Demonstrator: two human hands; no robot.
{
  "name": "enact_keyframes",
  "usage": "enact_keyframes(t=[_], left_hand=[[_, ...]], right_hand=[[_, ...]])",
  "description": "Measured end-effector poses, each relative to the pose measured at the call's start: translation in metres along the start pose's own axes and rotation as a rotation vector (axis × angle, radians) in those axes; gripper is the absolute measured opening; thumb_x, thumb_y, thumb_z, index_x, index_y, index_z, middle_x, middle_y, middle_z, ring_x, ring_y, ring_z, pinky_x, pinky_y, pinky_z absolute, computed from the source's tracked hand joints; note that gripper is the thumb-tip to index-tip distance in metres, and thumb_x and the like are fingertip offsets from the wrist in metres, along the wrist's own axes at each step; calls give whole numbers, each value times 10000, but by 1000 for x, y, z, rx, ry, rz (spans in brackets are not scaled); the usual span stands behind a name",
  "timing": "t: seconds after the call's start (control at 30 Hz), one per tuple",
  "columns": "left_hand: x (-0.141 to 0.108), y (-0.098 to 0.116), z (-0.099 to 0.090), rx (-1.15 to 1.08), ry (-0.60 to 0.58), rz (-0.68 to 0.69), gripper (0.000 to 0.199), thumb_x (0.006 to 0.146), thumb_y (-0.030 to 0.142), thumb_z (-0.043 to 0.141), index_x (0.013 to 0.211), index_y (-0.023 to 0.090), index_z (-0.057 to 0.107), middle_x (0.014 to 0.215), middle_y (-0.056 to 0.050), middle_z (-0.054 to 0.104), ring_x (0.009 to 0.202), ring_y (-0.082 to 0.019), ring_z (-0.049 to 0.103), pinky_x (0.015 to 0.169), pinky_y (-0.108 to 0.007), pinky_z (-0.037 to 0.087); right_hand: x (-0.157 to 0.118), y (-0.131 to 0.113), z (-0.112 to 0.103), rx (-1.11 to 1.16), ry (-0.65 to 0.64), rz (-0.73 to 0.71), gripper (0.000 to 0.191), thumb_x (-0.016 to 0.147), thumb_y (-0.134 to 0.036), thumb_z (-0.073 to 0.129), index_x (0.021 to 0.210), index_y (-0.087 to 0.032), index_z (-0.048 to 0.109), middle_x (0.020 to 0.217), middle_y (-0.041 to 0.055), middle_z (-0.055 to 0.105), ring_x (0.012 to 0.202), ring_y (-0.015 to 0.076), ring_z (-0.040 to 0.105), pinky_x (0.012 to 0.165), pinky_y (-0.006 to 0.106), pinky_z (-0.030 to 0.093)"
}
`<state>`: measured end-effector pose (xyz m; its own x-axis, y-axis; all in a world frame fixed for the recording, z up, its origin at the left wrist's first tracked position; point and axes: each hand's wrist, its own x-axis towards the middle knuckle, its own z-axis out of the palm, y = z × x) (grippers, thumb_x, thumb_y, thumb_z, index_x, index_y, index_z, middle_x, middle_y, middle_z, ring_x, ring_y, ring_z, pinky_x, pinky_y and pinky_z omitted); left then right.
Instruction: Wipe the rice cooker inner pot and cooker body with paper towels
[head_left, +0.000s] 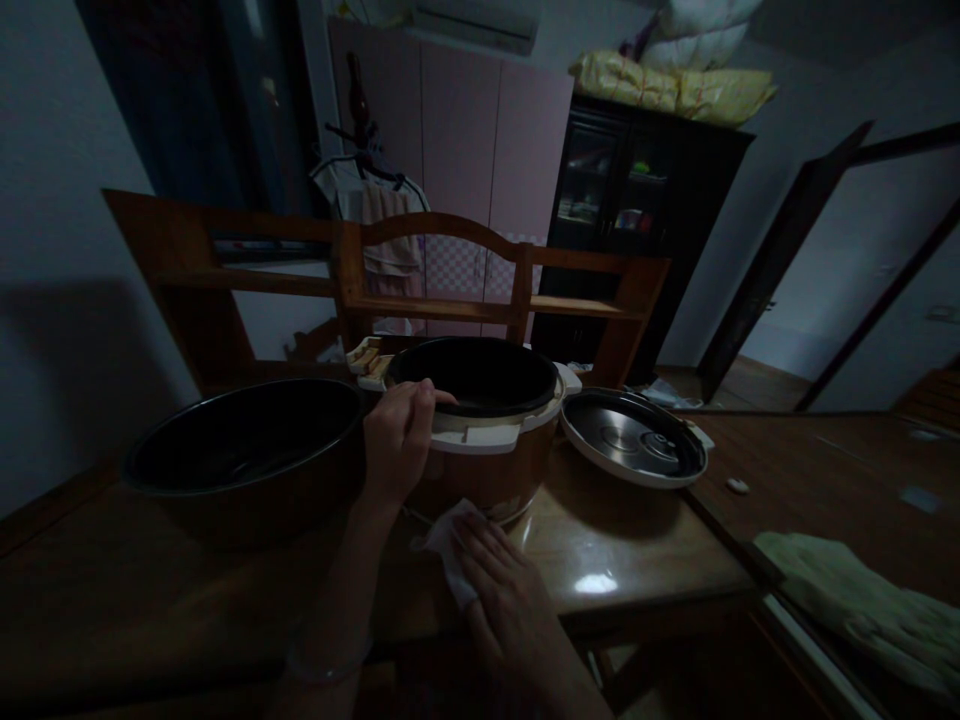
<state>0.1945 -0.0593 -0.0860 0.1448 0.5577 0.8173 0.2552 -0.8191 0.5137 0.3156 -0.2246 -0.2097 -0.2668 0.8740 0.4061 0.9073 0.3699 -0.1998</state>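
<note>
In the head view a rice cooker body [469, 485] stands on the wooden table, its dark round opening facing up. My left hand [399, 437] is closed on the near left of its rim, one finger reaching over the edge. Low at the front of the cooker, my right hand [506, 575] presses a white wipe [448, 540] against the base, near the tabletop. To the left sits a dark inner pot [247, 500]. The detached lid [630, 437] lies to the right with its metal inner side up.
Behind the wooden table [607, 560] runs a wooden shelf frame [442, 308]. A pale green cloth [855, 605] lies at the lower right, and a small white object [738, 486] rests on the brown surface there. Farther back are pink wardrobes [457, 140] and a black cabinet [645, 190].
</note>
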Motion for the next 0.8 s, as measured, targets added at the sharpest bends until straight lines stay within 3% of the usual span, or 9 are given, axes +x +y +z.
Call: enact_keyframes(t=[0.43,0.8], left_hand=[[0,1,0,-10,-1,-22,450,1015,378,358,887,229,763,935,-29,739,949,-184,650,944,-308,443],[0,0,0,-4,-6,-14,463,1017,377,348,879,223,762,920,-34,737,933,-184,650,932,-309,439]], right_hand=[[-16,6,-4,23,0,50,712,828,-88,476,1527,-153,362,1610,45,277,1507,204,198,1237,457,246],[-30,21,3,66,51,79,762,805,-64,455,1546,-187,325,1604,53,280,1500,233,213,1213,535,266]])
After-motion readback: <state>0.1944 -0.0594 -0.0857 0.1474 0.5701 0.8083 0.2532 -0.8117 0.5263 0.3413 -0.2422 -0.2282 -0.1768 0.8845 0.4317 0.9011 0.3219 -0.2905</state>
